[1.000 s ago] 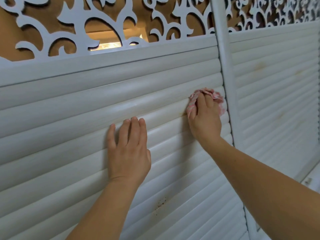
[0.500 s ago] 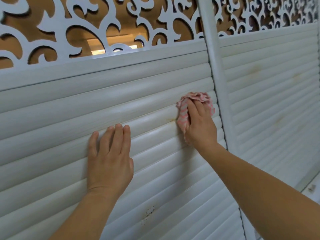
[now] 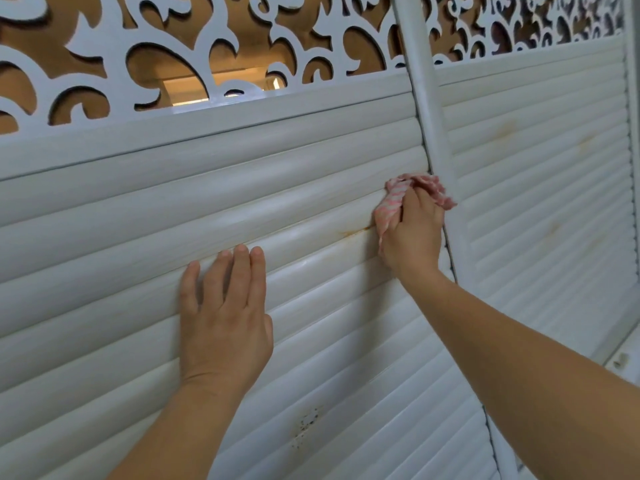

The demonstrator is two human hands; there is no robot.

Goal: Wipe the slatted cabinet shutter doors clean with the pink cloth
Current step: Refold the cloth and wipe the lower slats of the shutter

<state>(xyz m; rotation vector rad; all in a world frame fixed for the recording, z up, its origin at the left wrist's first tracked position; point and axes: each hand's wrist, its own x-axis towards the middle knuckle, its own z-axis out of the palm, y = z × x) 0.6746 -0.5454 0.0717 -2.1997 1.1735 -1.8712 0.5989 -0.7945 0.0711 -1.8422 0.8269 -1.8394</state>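
Left hand (image 3: 225, 317) lies flat on the left shutter door (image 3: 121, 271), fingers straight and together, palm pressed to the slats, holding nothing. Right hand (image 3: 412, 233) sits at about 2 o'clock from it, fingers curled round the pink cloth (image 3: 394, 202), pressing it onto a slat near the door's right edge. Cloth is bunched, pink with pale stripes; part of it sticks out above the knuckles and a flap spills right, touching the vertical post (image 3: 429, 126) that divides the two doors (the post is right in the way of any stroke to the right).

An orange-brown stain (image 3: 356, 232) runs along the slat groove just at 9 o'clock from the cloth, touching its edge or nearly so. A patch of dark specks (image 3: 306, 427) sits lower on the same door, at roughly 5 o'clock from the left hand, between the two forearms. Right forearm crosses the lower part of the post and hides it there.

Right shutter door (image 3: 540, 202) lies at 3 o'clock past the post, with faint yellowish marks on its slats. Above both doors, at 12 o'clock, a white scroll-cut fretwork panel (image 3: 114, 64) with brown backing and a lit gap behind it. A small metal fitting (image 3: 620, 360) shows at the far right edge, too blurred to identify.
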